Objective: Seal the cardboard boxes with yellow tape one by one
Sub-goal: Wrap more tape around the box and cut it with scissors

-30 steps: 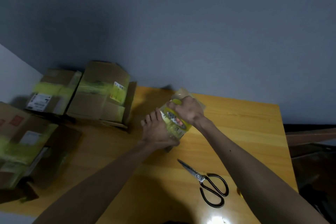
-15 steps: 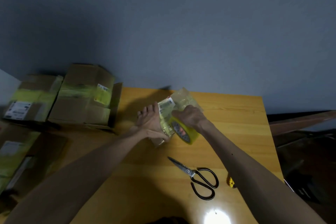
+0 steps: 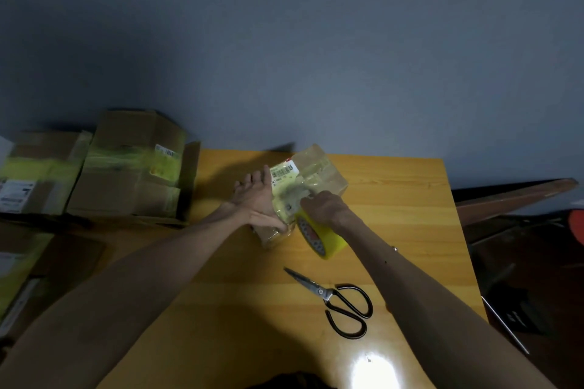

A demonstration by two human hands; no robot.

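A small cardboard box [image 3: 319, 172] with a barcode label and shiny tape lies near the far edge of the yellow wooden table [image 3: 410, 230]. My left hand [image 3: 257, 196] rests flat against the box's left side, fingers straight, thumb along the near edge. My right hand [image 3: 322, 207] grips a roll of yellow tape [image 3: 322, 237] at the box's near right corner. The roll sits low, close to the tabletop.
Black-handled scissors [image 3: 336, 300] lie on the table in front of the box. Several larger cardboard boxes with yellow tape [image 3: 136, 167] are stacked at the left. Dark furniture [image 3: 521, 230] stands to the right of the table.
My right hand has pulled the tape roll from the top of the box down toward me to its near right corner. My left hand has flattened against the box's left side.
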